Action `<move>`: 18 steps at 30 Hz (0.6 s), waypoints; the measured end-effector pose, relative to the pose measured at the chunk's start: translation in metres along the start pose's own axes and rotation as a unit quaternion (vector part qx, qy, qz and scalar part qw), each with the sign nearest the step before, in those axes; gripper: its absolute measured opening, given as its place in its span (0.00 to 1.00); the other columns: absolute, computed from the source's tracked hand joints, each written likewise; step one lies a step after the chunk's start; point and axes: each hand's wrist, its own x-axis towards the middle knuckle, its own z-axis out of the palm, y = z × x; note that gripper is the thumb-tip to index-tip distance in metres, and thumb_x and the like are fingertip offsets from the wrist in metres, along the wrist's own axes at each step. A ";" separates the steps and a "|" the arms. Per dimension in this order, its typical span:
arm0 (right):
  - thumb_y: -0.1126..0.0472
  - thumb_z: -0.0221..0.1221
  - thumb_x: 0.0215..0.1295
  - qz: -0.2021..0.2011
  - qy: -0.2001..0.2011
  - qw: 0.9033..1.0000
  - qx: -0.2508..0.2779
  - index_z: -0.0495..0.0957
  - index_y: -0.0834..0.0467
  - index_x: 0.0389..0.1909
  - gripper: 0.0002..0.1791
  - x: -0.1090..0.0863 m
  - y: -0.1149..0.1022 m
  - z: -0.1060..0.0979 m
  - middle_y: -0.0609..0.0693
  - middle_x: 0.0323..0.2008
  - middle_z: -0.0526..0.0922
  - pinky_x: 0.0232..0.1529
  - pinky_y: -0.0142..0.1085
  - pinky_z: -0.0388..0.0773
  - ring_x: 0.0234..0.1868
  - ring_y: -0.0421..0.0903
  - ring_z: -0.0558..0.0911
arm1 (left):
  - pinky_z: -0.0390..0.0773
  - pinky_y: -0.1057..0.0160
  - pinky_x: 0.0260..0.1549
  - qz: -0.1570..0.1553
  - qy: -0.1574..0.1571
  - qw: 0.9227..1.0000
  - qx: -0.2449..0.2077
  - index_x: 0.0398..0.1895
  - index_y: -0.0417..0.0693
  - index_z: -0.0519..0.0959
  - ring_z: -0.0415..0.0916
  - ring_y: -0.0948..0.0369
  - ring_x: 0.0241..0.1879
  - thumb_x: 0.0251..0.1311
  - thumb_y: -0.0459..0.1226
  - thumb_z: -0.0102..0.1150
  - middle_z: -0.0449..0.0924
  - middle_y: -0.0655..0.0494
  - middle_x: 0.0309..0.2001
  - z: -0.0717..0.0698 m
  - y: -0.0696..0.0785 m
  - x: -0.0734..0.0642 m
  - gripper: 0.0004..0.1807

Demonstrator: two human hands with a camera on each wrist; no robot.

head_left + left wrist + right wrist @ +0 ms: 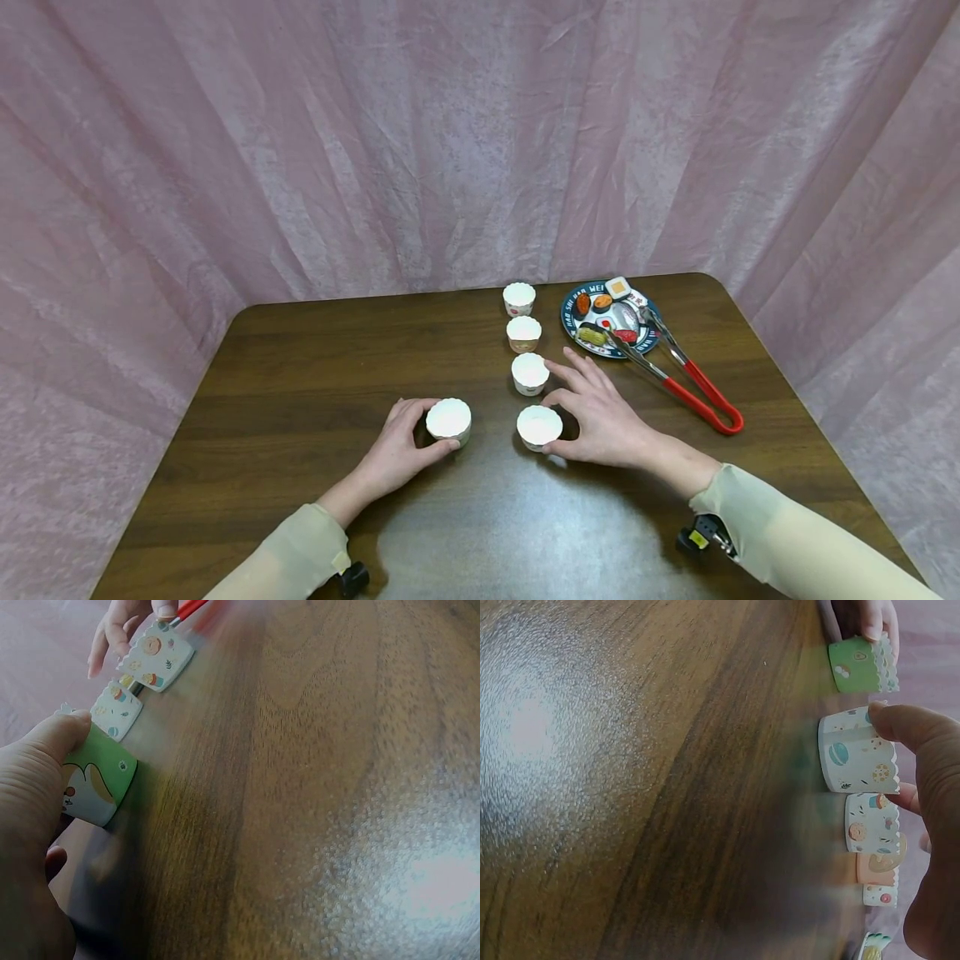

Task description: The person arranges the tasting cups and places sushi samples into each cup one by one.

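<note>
In the head view my left hand [397, 446] holds a baking cup [450, 421] between thumb and fingers, left of a column of cups. Its side is green with a cartoon animal, as the left wrist view shows on this green cup [112, 780]. My right hand [603, 421] grips the nearest cup of the column [539, 427] with its thumb on the near side. That one is white with small printed pictures, seen as a white cup [855, 754] in the right wrist view. A raised right finger reaches the rim of the cup behind [530, 375].
Farther back stand an orange-sided cup [870, 868] and a small white cup [519, 298]. At the back right, a blue-rimmed plate [569, 317] bears several sushi-like pieces. Red-handled tongs [701, 408] lean on it, handles toward the right. A pink curtain [480, 150] hangs behind the wooden table [300, 375].
</note>
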 end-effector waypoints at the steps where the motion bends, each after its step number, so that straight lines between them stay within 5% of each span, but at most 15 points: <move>1: 0.38 0.78 0.46 0.000 0.001 1.000 -0.001 0.83 0.45 0.44 0.27 0.000 0.000 0.000 0.57 0.76 0.63 0.72 0.68 0.46 0.80 0.60 0.45 | 0.44 0.43 0.75 0.000 0.000 1.000 0.001 0.62 0.53 0.75 0.58 0.53 0.72 0.55 0.61 0.72 0.77 0.61 0.58 0.000 0.000 0.000 0.37; 18: 0.35 0.77 0.44 0.019 -0.005 1.000 -0.007 0.83 0.48 0.50 0.34 -0.005 0.001 -0.005 0.56 0.76 0.63 0.75 0.63 0.43 0.81 0.57 0.43 | 0.44 0.44 0.75 -0.001 -0.003 1.000 -0.001 0.63 0.52 0.75 0.59 0.53 0.71 0.55 0.61 0.72 0.77 0.61 0.59 -0.001 0.001 0.000 0.38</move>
